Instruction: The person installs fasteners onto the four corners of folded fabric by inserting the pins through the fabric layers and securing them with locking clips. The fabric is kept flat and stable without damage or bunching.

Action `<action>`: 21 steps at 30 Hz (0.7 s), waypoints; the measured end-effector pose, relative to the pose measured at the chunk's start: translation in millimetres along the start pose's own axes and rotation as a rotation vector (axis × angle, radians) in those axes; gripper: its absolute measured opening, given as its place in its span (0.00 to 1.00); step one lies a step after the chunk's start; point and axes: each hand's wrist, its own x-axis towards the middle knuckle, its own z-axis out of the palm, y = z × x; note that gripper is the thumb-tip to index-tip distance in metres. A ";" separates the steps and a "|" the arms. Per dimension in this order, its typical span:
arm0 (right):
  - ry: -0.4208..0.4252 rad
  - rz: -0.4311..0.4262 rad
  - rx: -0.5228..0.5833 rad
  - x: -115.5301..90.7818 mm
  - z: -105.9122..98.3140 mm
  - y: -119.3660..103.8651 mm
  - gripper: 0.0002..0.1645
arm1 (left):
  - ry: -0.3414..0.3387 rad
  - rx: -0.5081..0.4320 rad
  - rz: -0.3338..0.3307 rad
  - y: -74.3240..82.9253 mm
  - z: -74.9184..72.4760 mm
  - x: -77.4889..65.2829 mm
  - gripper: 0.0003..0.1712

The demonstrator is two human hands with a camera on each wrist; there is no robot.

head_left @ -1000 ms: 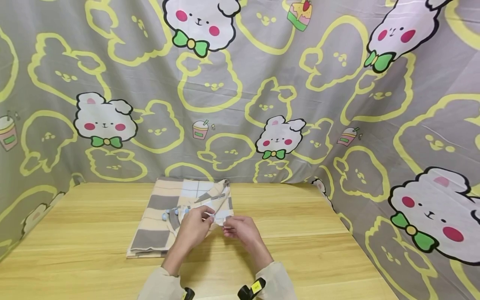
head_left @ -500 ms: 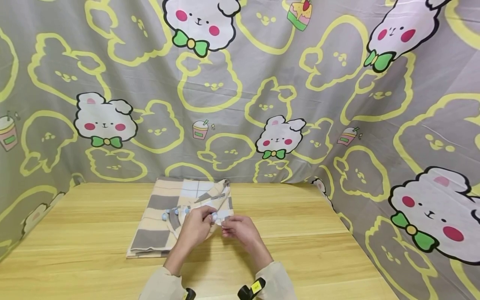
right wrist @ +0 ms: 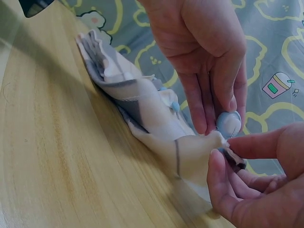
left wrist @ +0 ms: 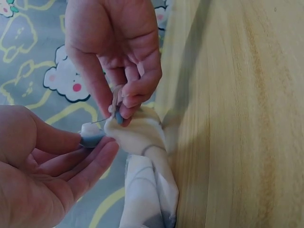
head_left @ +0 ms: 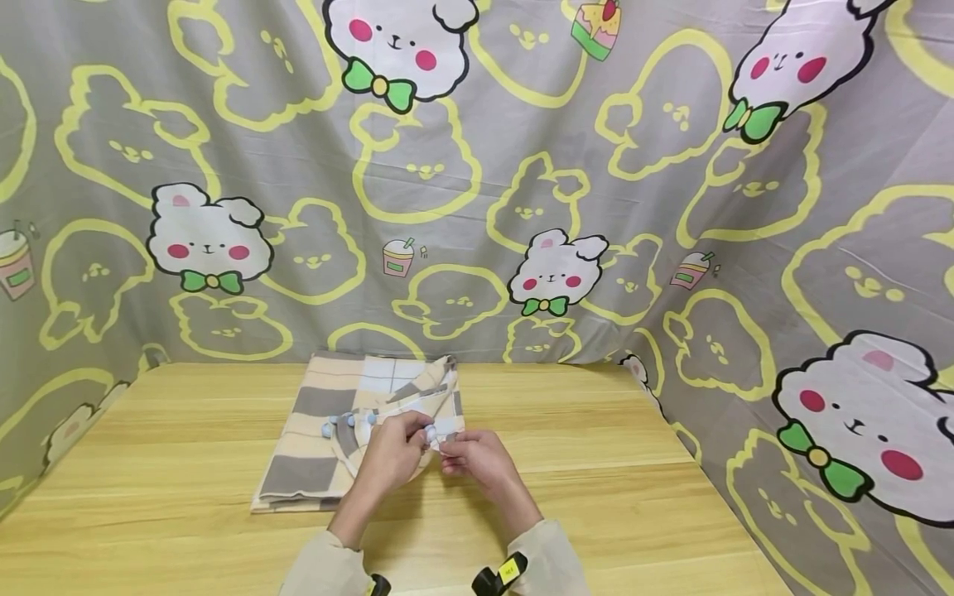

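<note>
A folded plaid blanket in beige, grey and white lies on the table, its near right part lifted by the hands. My left hand pinches a round blue-and-white pin fastener between thumb and fingers. From its white face a thin needle points at the blanket's edge. My right hand pinches that edge between thumb and index finger. A small blue bit shows at the right fingertips in the left wrist view, mostly hidden by cloth and fingers.
Several blue round pieces sit along the blanket left of the hands. The wooden table extends to both sides. A grey curtain with rabbit prints hangs behind and on the right.
My left hand has shifted slightly right, and the pin fastener has come into sight at its fingertips, closer to the right hand. The right hand still holds the blanket's edge.
</note>
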 end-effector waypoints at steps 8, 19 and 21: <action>0.000 0.005 0.001 0.2 0.4 0.3 0.04 | 0.021 0.029 0.034 -0.3 -1.2 -0.4 0.10; -0.007 0.005 0.018 0.1 -0.2 1.2 0.11 | 0.073 0.013 0.055 0.9 0.1 0.5 0.10; -0.009 0.004 0.022 -0.3 -0.4 1.1 0.12 | 0.078 0.001 0.056 1.6 0.5 0.2 0.09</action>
